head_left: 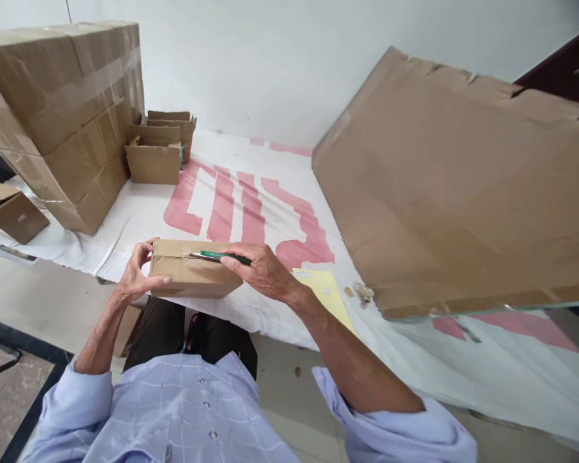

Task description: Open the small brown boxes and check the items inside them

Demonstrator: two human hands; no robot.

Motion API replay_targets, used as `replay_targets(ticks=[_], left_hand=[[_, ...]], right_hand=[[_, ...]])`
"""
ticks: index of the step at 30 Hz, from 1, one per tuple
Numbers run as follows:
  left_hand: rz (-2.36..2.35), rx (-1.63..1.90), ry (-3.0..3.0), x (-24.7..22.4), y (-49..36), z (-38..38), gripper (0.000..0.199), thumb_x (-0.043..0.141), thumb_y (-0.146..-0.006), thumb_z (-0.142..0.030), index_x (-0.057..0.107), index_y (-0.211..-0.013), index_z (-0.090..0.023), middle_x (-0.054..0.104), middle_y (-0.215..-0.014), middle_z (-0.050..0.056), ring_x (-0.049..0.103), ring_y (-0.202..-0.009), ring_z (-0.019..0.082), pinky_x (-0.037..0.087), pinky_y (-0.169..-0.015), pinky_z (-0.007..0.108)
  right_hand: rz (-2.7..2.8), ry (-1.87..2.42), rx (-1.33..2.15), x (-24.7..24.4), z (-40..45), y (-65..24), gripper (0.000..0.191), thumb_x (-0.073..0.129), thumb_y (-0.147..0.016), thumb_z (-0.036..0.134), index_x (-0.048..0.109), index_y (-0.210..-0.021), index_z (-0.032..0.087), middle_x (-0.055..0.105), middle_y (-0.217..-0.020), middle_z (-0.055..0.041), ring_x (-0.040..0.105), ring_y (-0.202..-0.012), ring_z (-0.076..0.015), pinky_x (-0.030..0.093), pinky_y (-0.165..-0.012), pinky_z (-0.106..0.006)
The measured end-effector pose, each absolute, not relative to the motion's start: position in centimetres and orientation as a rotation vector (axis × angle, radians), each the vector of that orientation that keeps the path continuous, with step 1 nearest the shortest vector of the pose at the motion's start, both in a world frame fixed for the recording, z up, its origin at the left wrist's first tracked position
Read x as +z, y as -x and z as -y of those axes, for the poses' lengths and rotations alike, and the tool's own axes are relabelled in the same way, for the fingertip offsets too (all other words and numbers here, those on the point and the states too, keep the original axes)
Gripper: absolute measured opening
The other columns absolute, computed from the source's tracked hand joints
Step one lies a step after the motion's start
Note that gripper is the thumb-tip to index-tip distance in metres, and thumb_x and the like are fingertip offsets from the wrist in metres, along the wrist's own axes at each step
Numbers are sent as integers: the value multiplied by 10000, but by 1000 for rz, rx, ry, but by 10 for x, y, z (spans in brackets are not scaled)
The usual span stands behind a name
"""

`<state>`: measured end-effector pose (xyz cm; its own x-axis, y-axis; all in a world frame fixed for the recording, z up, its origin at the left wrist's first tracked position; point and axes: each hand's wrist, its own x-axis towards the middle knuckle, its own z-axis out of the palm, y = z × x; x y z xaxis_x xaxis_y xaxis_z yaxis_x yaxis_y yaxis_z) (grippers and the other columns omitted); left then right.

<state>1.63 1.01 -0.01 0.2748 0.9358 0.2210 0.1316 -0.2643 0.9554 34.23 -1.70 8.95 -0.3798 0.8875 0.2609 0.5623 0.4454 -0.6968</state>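
Note:
A small brown cardboard box point(193, 283) lies at the near edge of the cloth-covered table. My left hand point(139, 273) grips its left end, thumb along the near side and fingers at the far corner. In my right hand point(258, 267) is a green utility knife point(212, 255), its blade pointing left. The blade tip rests at the seam along the box's top. The knife's rear end is hidden by my fingers.
Stacked taped cartons point(87, 122) stand at the left, with small open boxes point(154, 161) beside them. Another box point(14, 209) sits at the left edge. A large cardboard carton point(463, 193) fills the right. Yellow paper point(328, 292) lies on the white-and-red cloth point(280, 206).

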Motion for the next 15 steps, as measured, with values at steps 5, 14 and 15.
replay_targets(ticks=[5,14,15], left_hand=[[-992,1103,-1634,0,-19,-8,757,971,-653,-610,482,-1112,-260,536,-1627,208,509,-1537,392,419,-1247,579],[-957,1117,-1649,-1,-22,-8,688,965,-654,-540,461,-1025,-254,557,-1594,202,562,-1475,378,435,-1219,581],[-958,1116,-1652,0,-22,-9,683,964,-652,-535,459,-1014,-253,555,-1594,202,562,-1474,377,441,-1218,575]], right_hand=[[2308,1192,633,104,-5,-326,301,563,-1047,353,825,-1008,209,800,-922,-59,697,-813,-201,493,-759,-331],[2494,1270,534,122,-10,-313,294,548,-1047,314,787,-917,202,748,-847,-44,615,-755,-171,395,-701,-311],[2526,1286,502,123,-11,-311,294,548,-1048,311,784,-909,202,747,-848,-45,611,-758,-170,387,-695,-312]])
